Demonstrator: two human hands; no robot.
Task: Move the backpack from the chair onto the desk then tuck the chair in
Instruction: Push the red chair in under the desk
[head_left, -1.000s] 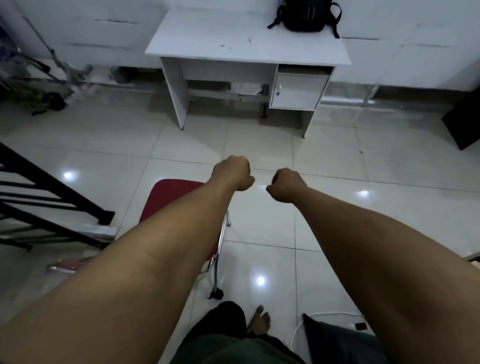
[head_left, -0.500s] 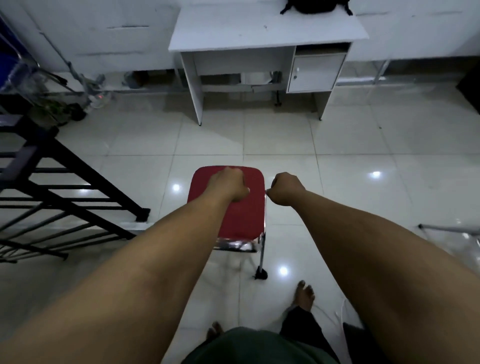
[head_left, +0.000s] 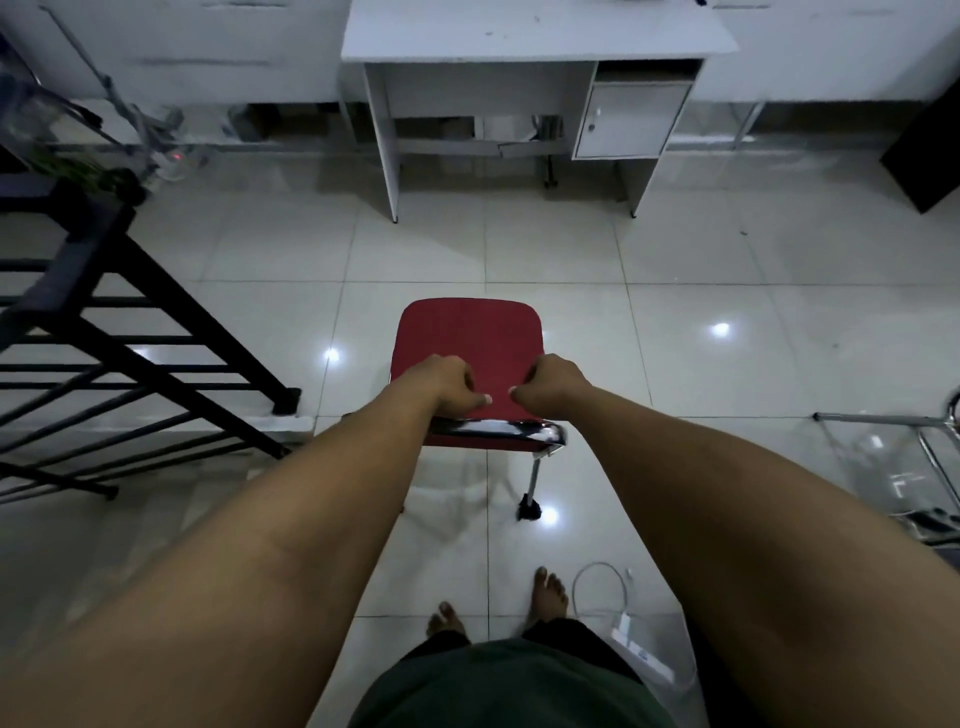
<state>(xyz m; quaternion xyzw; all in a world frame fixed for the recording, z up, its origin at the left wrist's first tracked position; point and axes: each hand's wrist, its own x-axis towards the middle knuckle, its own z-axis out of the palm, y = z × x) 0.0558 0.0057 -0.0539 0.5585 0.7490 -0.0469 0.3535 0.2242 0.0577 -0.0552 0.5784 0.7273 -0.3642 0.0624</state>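
Since half a second ago both hands have come down onto the red chair, which now sits squarely in the middle of the frame, and the view has tipped lower so the backpack has slipped past the top edge and cannot be seen. At the left of the frame a black metal rack (head_left: 104, 332) stands on the pale tiled floor (head_left: 675, 364), apart from the chair. Left of centre, the left hand (head_left: 441, 384) is curled closed over the near edge of the chair (head_left: 467, 332), gripping the top of its backrest, thumb pointing inward. Just beside it, without touching, the right hand (head_left: 553, 384) grips the same edge in the same closed way. Below the hands a chrome frame and one chair leg with a black foot show. At upper centre the white surface (head_left: 519, 31) stands against the wall, its cabinet door (head_left: 623, 119) on the right side, well apart from the chair with bare tiles between them. Near the bottom, two bare feet stand on the tiles, with a white cable (head_left: 597, 592) looped just right of them.
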